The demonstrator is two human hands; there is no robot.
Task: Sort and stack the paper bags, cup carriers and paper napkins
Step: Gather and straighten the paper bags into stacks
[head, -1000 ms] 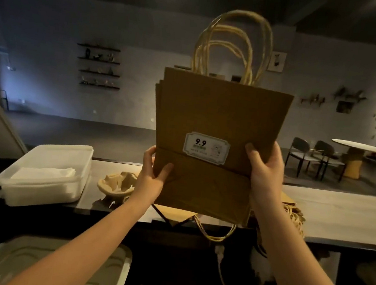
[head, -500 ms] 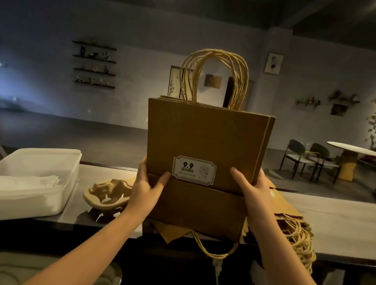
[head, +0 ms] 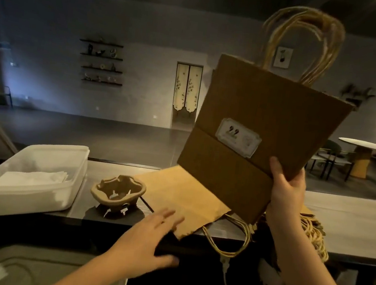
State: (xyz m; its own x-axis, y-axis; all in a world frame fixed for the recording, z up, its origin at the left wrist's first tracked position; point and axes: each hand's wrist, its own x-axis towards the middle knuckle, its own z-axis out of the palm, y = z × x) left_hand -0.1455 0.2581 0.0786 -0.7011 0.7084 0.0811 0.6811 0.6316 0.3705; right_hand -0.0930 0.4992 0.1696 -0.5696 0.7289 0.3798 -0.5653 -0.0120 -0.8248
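My right hand (head: 286, 194) grips the lower right corner of a bundle of flat brown paper bags (head: 261, 117), held up and tilted right, rope handles on top, a white label facing me. My left hand (head: 149, 238) is open, fingers spread, just above the near edge of another brown paper bag (head: 176, 197) lying flat on the counter. A stack of pulp cup carriers (head: 118, 192) stands to the left of that bag. White paper napkins (head: 32, 177) lie inside a clear plastic box (head: 44, 199) at the far left. More bags with rope handles (head: 314, 234) lie behind my right wrist.
The counter (head: 348, 217) runs left to right, with its dark front edge near me. A pale tray (head: 30, 262) sits below at the bottom left. A white cable (head: 225, 281) hangs under the counter. Beyond it lies an open room with a round table and chairs.
My left hand has let go of the bag bundle and dropped to the flat bag on the counter. My right hand alone now holds the bundle, swung up and to the right.
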